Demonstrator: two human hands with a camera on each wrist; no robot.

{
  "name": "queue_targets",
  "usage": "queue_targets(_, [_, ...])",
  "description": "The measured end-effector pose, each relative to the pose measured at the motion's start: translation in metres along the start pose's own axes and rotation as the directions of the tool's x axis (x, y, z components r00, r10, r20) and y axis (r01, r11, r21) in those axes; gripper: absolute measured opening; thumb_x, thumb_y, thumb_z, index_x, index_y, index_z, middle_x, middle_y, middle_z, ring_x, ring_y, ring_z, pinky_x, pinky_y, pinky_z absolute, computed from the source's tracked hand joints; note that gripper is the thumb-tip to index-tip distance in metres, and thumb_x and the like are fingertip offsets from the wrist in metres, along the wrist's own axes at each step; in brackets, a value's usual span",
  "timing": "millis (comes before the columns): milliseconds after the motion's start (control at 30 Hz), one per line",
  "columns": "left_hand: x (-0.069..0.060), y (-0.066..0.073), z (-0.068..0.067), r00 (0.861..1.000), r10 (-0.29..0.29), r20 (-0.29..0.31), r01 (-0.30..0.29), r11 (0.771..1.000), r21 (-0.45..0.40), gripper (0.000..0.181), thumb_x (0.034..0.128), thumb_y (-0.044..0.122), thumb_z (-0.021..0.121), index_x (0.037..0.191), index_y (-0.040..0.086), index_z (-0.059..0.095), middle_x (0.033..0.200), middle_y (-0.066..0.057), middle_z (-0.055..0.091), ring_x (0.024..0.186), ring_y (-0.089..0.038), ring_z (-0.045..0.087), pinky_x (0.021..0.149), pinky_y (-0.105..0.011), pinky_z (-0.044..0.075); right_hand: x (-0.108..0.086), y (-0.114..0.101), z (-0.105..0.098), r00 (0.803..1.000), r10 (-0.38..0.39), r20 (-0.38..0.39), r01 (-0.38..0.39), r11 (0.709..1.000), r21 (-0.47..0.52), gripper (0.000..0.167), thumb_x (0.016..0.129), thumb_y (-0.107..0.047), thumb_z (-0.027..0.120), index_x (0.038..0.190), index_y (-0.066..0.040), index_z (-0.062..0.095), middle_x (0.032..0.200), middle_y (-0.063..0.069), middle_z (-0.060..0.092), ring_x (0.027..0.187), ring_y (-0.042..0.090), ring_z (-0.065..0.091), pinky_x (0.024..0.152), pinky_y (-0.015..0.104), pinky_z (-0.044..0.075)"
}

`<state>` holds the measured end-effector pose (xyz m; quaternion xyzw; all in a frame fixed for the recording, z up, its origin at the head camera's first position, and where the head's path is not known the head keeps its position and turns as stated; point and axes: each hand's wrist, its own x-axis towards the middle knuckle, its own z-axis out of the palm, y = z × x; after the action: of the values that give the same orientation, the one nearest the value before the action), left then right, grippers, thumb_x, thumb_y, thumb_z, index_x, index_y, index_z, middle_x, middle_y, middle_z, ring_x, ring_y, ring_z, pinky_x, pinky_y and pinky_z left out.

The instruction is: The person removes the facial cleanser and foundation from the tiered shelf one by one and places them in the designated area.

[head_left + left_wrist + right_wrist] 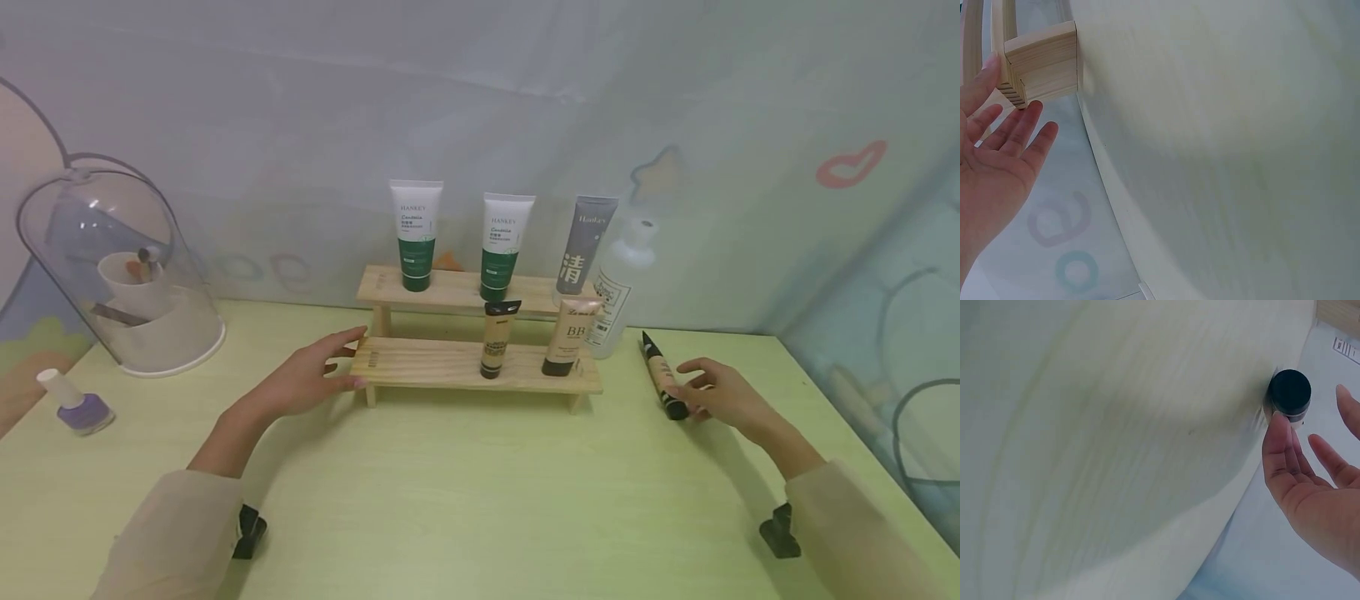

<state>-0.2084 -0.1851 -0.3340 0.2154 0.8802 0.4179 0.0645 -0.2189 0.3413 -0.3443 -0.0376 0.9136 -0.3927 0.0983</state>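
Two grips: loose
Left hand (309, 380): touching shelf (427, 358)
Right hand (723, 398): touching lying tube (661, 372); likely pre-grasp, next needs pinch

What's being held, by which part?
Left hand touches the pale wooden tiered stand's left end; right hand is at the beige tube's black cap, grip unclear.

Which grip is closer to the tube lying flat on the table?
The person's right. Their right grip is at the near end of the tube; their left grip is farther off, at the left end of the wooden stand.
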Motion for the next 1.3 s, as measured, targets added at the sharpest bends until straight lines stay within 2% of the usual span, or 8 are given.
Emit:
queue_targets(333, [0.000, 0.001, 0.001, 1.000, -0.001, -0.002, 0.001, 1.000, 0.014, 0.068, 0.0882, 0.011, 0.061, 0.142, -0.005, 0.022, 0.142, -0.025, 0.026, 0.125, -0.043, 0.032, 0.102, -0.053, 0.030, -0.012, 0.000, -0.009, 0.998, -0.056, -0.009, 0.056, 0.998, -0.006, 0.063, 0.089, -0.025, 0.062, 0.130, 0.012, 0.033, 0.103, 0.025, 0.054, 0.076, 0.026, 0.059, 0.064, 0.031, 0.055])
queue_targets(500, [0.001, 0.000, 0.001, 1.000, -0.010, -0.001, 0.010, 1.000, 0.030, 0.068, 0.0881, 0.010, 0.061, 0.142, -0.005, 0.021, 0.143, -0.025, 0.025, 0.125, -0.042, 0.032, 0.102, -0.053, 0.030, -0.017, -0.007, -0.011, 0.994, -0.104, -0.012, 0.104, 0.994, -0.040, 0.060, 0.090, -0.026, 0.060, 0.130, 0.010, 0.035, 0.105, 0.023, 0.054, 0.079, 0.029, 0.059, 0.064, 0.029, 0.055])
queue_targets(633, [0.000, 0.001, 0.001, 1.000, -0.008, 0.000, 0.008, 1.000, 0.025, 0.068, 0.0881, 0.011, 0.061, 0.142, -0.004, 0.022, 0.143, -0.025, 0.025, 0.126, -0.042, 0.032, 0.103, -0.053, 0.029, -0.020, -0.021, -0.008, 0.988, -0.153, -0.012, 0.152, 0.987, -0.054, 0.056, 0.090, -0.025, 0.060, 0.128, 0.008, 0.038, 0.105, 0.023, 0.055, 0.081, 0.030, 0.061, 0.065, 0.029, 0.054])
queue_targets(933, [0.000, 0.000, 0.001, 1.000, -0.010, 0.000, 0.010, 1.000, 0.023, 0.068, 0.0882, 0.012, 0.061, 0.142, -0.004, 0.023, 0.142, -0.025, 0.026, 0.126, -0.042, 0.032, 0.103, -0.054, 0.028, -0.021, -0.058, 0.012, 0.972, -0.233, 0.025, 0.233, 0.972, -0.014, 0.050, 0.088, -0.023, 0.063, 0.126, 0.004, 0.044, 0.103, 0.018, 0.057, 0.083, 0.032, 0.061, 0.068, 0.037, 0.055])
queue_targets(1300, [0.000, -0.001, 0.001, 1.000, 0.005, -0.003, -0.005, 1.000, 0.015, 0.068, 0.0882, 0.014, 0.062, 0.141, -0.005, 0.023, 0.142, -0.025, 0.027, 0.125, -0.042, 0.033, 0.103, -0.054, 0.028, -0.022, -0.100, 0.045, 0.925, -0.368, 0.098, 0.368, 0.930, 0.019, 0.040, 0.086, -0.012, 0.065, 0.118, 0.005, 0.048, 0.099, 0.014, 0.059, 0.085, 0.021, 0.061, 0.068, 0.030, 0.054])
